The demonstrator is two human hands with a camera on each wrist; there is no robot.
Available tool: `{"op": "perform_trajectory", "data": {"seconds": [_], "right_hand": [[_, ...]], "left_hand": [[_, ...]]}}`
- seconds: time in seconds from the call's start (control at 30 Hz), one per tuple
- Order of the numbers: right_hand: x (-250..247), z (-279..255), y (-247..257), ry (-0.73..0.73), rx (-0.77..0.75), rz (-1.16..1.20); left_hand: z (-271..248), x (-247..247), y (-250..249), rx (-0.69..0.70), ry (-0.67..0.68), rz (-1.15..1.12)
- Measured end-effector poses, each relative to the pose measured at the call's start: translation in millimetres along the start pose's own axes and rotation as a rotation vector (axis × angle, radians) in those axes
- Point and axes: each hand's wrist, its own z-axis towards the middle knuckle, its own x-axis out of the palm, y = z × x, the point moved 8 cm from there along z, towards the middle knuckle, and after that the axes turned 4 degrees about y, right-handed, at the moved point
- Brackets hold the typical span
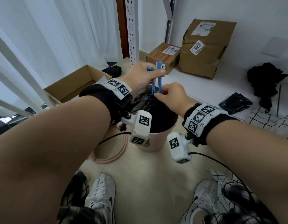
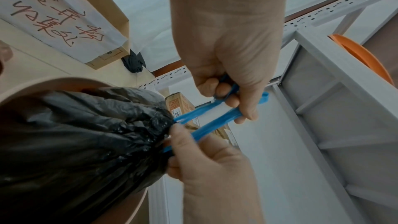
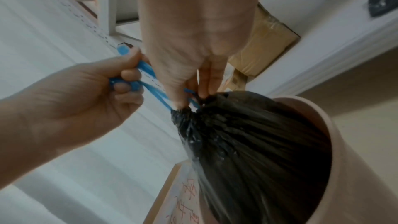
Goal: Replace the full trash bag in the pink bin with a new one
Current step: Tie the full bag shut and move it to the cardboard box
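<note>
Left hand [image 1: 140, 76] has its fingers [image 2: 224, 89] curled tight round the blue drawstring [image 2: 215, 118], hauling both strands up and taut. Right hand [image 1: 173, 97] pinches the gathered neck of the black trash bag [image 3: 247, 139], which sits inside the pink bin [image 1: 154, 141] on the floor. Danger here: those thin strands could stretch or snap if the pull runs harder than the pinch can brace. Let the pinch slip and the neck may gape open. And the light bin might lift or tip with the bag, since neither hand steadies it. The pink ring [image 1: 107, 156] lies on the floor beside the bin.
</note>
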Motion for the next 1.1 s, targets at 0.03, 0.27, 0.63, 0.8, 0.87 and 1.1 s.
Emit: {"op": "perform_trajectory", "data": {"seconds": [0.03,0.27,0.63,0.8,0.87,1.1], "right_hand": [[5,1,-4,0.040,0.018,-0.047],[12,6,-26,0.170,0.037,-0.149],[-6,7,-36,-0.074,0.185,0.554],[-17,9,-11,-0.178,0.114,0.701],[-31,8,-3,-0.243,0.072,0.701],[-45,5,19,-0.217,0.030,0.804]], "left_hand": [[1,-3,1,0.009,-0.026,0.000],[6,-22,18,-0.009,-0.055,0.177],[-5,-6,57,-0.198,0.416,0.750],[-4,12,37,-0.132,0.327,0.306],[-2,13,39,-0.163,0.311,0.334],[-4,20,51,-0.239,0.396,0.496]]}}
